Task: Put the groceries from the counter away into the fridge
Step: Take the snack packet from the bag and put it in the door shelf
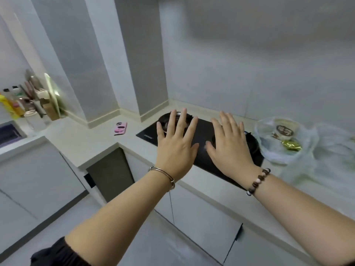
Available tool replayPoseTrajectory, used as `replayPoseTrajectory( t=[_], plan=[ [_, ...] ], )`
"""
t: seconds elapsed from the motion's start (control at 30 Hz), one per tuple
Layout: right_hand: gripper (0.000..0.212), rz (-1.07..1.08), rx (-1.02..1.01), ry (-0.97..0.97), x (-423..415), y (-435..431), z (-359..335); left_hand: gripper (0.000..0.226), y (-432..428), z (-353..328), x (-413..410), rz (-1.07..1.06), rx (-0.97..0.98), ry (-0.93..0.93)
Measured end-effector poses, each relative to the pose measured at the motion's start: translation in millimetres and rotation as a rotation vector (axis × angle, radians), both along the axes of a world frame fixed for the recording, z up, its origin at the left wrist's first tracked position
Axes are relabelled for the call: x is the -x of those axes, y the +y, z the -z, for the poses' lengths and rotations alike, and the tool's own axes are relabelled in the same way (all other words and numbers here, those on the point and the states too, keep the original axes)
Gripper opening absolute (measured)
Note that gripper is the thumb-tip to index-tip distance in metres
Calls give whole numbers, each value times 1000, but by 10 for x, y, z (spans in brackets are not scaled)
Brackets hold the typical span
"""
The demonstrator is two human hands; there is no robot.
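Observation:
My left hand (pixel 175 144) and my right hand (pixel 229 145) are held out side by side above the black stove top (pixel 199 148), fingers straight and spread, holding nothing. To the right on the pale counter (pixel 80 143) lies a clear plastic bag of groceries (pixel 284 141), with a round tub with a brown label (pixel 285 130) and a gold-wrapped packet (pixel 292 145) inside it. More crumpled clear plastic (pixel 330 150) lies further right, blurred. My right hand is just left of the bag and apart from it. No fridge is in view.
A pink phone (pixel 121 128) lies on the counter left of the stove. Bottles (pixel 11 104), a knife block (pixel 51 108) and a cutting board (pixel 53 93) crowd the far left corner beside a sink (pixel 9 134). Grey cabinet doors (pixel 203 215) run below the counter.

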State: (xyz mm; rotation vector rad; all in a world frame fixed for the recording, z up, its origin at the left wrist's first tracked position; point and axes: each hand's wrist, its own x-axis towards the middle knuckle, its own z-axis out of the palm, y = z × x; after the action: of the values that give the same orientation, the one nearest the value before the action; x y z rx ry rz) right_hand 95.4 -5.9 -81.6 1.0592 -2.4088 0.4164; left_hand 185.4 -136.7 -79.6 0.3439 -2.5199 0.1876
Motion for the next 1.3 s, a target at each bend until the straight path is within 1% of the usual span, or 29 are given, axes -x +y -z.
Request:
replayPoseTrajectory(
  t=[0.23, 0.53, 0.63, 0.8, 0.87, 0.97, 1.07, 1.13, 1.23, 1.3],
  plan=[
    [62, 190, -31, -68, 734, 320, 310, 62, 63, 334, 1008, 203, -25, -106],
    [63, 385, -29, -140, 1604, 222, 576, 71, -59, 548, 2273, 431, -26, -137],
    [63, 444, -22, -167, 1848, 245, 664, 65, -62, 597, 2633, 480, -48, -167],
    [63, 531, -16, -190, 2232, 509, 792, 64, 89, 749, 3182, 575, -132, -272],
    [63, 552, -22, -187, 2433, 672, 834, 64, 199, 822, 3418, 597, -179, -329],
    [63, 570, -36, -228, 2838, 936, 901, 64, 359, 946, 3748, 614, -217, -351],
    [62, 597, -82, -299, 3400, 1174, 953, 67, 471, 1025, 4060, 602, -213, -373],
    [60, 583, -107, -313, 3807, 1299, 1003, 66, 541, 1069, 4260, 589, -197, -403],
    [54, 570, -120, -350, 4312, 1384, 1110, 66, 643, 1147, 4523, 564, -199, -456],
    [47, 587, -164, -358, 4546, 1392, 1214, 66, 678, 1191, 4668, 537, -217, -481]
  ],
)
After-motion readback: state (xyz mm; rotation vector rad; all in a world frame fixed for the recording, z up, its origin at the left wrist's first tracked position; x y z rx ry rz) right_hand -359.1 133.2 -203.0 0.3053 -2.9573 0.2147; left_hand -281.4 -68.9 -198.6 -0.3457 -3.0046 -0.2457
